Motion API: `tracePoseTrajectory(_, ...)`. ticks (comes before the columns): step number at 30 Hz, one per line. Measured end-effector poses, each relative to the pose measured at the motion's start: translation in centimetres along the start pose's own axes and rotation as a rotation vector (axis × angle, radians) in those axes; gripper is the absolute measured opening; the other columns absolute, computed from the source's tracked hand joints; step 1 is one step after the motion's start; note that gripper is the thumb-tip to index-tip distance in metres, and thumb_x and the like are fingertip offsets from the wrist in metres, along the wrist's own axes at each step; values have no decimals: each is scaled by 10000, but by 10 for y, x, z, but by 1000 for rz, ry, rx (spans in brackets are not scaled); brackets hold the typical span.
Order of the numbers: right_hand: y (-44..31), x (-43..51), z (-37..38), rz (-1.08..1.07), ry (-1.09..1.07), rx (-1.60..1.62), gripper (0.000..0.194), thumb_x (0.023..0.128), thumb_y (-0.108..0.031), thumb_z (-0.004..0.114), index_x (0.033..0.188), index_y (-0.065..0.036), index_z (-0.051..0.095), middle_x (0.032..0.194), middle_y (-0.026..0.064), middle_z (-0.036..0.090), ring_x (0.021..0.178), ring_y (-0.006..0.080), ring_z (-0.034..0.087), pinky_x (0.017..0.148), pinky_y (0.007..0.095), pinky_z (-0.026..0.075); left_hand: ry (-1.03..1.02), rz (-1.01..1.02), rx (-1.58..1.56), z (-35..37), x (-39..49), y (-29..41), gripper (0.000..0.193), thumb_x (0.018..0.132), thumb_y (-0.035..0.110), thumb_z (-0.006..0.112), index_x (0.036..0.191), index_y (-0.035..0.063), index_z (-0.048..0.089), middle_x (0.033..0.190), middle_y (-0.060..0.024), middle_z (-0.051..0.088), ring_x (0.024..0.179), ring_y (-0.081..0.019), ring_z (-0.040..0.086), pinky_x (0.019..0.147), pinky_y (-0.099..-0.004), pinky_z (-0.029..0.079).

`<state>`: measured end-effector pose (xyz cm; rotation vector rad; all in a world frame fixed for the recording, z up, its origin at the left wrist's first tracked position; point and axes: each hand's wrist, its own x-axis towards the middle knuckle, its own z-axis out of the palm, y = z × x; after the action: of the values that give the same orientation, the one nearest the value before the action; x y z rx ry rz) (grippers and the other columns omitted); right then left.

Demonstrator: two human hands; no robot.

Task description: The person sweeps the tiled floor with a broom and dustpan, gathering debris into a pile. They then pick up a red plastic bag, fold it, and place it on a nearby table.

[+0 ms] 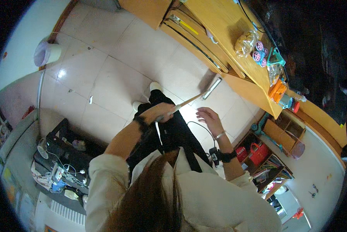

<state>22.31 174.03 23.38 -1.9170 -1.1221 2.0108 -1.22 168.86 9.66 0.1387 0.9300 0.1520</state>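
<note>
My left hand point(161, 112) is closed around the upper handle of a long-handled floor tool point(192, 99), in front of my legs. The handle slants away to the right. Its narrow head point(212, 88), with a pale strip, is at the floor beside the wooden desk; whether it is a broom or a squeegee I cannot tell. My right hand point(209, 117) is to the right of the handle, apart from it, with fingers spread and slightly bent and nothing in them. A strip of white litter point(91, 100) and small bits point(89, 48) lie on the tiled floor.
At the upper right is a wooden desk point(214, 23) with open drawers and small items on top. A lined waste bin point(47, 54) stands by the left wall. Bookshelves point(272, 165) are at the right, a laden sofa point(19, 139) at the left. A black cable point(204, 126) crosses the floor.
</note>
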Motion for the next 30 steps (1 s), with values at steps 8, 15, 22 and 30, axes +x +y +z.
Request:
tracePoseTrajectory(8,20,-21,-54,146,215,142,217,899,-132,541,1084,-32,595,960,76,640,887,154,611,777,285,507,115,500,908,-29,37,56,286,870,281,590,1045,56,604,784,-49,636,621,-191,579,566,-332,488)
tracePoseTrajectory(15,-26,31,-1,-18,-130,-50,196,922,-137,524,1064,-23,596,974,89,646,889,168,624,773,292,526,378,103,-373,-119,-169,44,449,924,260,530,1320,69,438,733,-21,508,377,-34,374,306,-147,366)
tracePoseTrajectory(22,-90,87,39,-76,-246,-267,209,925,-182,528,1070,-52,604,960,73,659,876,144,627,764,277,526,288,306,-1173,-174,-292,-84,343,980,303,416,1257,104,455,718,-78,558,396,-54,445,321,-185,441)
tracePoseTrajectory(30,-125,109,84,-92,-333,-360,217,915,-175,533,1073,-46,606,957,72,660,864,145,627,756,272,514,207,644,-1388,-185,-345,-177,331,999,271,357,1248,69,439,756,-123,557,427,-105,502,325,-216,471)
